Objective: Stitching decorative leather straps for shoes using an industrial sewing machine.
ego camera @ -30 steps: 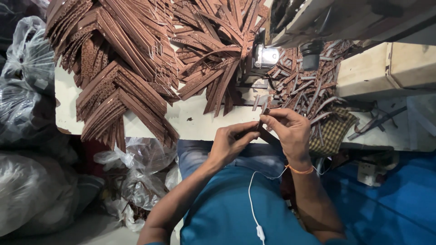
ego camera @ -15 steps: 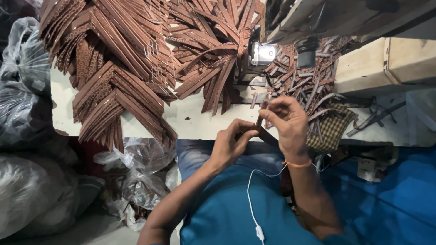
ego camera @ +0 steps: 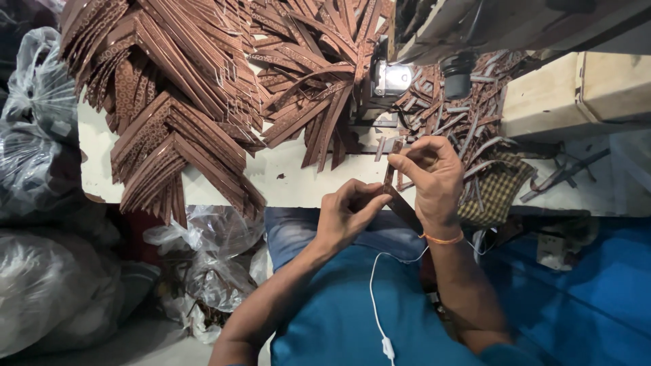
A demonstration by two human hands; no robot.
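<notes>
Meanwhile both hands (ego camera: 390, 193) pinch one brown strip (ego camera: 388, 177) (clear bags (ego camera: 203, 264) hold scraps).

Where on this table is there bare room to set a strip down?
A bare patch of table lies between the strip stacks and the left hand. A smaller one sits at the edge. Around the right hand, loose strips and a checked cloth crowd it.

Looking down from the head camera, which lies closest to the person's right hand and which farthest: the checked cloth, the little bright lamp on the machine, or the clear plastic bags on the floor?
From the right hand:
1. Checked olive-and-tan cloth, just beside the hand on the white table's edge.
2. Small bright lamp on the sewing machine, farther up the table.
3. Clear crumpled plastic bags, across the person's lap, on the floor by the table's near edge.
</notes>
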